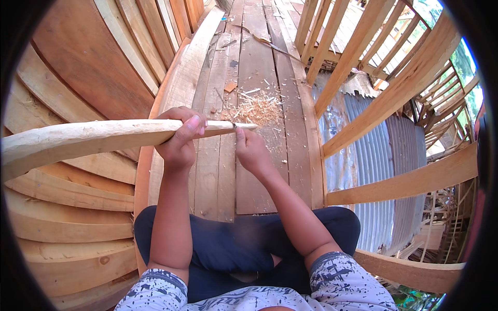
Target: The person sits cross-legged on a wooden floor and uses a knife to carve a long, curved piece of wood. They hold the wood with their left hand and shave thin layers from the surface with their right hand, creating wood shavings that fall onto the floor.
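Note:
A long piece of pale, rough-hewn wood (93, 136) runs in from the left edge, its narrow end tapering over the floor in front of me. My left hand (180, 136) is wrapped around it, thumb on top, some way back from the tip. Close to that tip is my right hand (252, 150), fingers closed, with the thumb against the underside of the wood. A small dark edge crosses the wood just beside this thumb; its kind is too small to tell, and the fist hides whatever it grips. Beyond the tip lies a heap of wood shavings (254, 109).
I sit cross-legged on a plank floor (259, 181). A plank wall (78, 78) rises on the left. On the right stand wooden railing posts (353, 52), with corrugated metal sheets (371, 160) below. A long thin curved object (267, 42) and an orange-brown chip (230, 87) lie farther along the floor.

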Motion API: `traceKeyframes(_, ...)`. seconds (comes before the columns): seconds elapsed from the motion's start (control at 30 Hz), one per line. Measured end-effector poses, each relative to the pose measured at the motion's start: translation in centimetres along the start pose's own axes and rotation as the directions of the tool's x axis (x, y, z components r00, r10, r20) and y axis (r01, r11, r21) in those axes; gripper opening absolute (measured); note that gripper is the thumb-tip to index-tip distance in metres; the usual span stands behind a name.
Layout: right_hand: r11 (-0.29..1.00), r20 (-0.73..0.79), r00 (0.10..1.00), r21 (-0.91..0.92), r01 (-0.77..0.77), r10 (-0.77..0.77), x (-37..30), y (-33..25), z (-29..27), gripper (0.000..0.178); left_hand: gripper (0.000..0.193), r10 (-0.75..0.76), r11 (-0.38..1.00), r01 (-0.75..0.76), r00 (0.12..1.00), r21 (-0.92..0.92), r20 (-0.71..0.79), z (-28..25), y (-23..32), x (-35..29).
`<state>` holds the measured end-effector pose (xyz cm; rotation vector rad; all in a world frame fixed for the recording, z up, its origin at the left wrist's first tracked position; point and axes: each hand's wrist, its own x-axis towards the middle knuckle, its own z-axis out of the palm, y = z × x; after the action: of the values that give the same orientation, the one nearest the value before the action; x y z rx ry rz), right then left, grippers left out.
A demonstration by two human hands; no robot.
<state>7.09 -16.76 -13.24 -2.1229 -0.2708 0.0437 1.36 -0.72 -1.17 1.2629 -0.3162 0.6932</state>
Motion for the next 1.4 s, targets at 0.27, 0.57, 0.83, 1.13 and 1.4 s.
traceKeyframes(0.27,0.998,0.041,0.999,0.059,-0.021,0.019,-0.2,-1.0,-0.4,0.052,0.013,0.008,1.000,-0.009,0.998,0.013,0.065,0.1,0.4,0.0)
traceKeyframes(0.57,1.000,0.038,0.999,-0.019,-0.014,0.015,-0.2,-0.2,-0.4,0.050,0.012,-0.013,1.000,0.015,0.994,-0.012,0.111,-0.3,0.5,0.1)
traceKeyframes(0.83,0.998,0.010,0.998,-0.036,-0.059,0.059,0.5,1.2,0.0,0.047,0.013,-0.015,0.999,0.025,0.978,-0.043,0.210,-0.7,0.5,0.3)
traceKeyframes(1.13,0.997,0.024,0.999,-0.075,-0.034,0.036,0.8,2.9,0.0,0.047,0.014,-0.020,0.995,0.047,0.961,-0.089,0.277,-1.4,0.3,0.6)
traceKeyframes(1.4,0.994,-0.024,0.997,-0.072,-0.077,0.075,1.4,7.3,0.6,0.045,0.015,-0.014,0.990,0.061,0.938,-0.126,0.347,-1.6,-0.3,0.9)
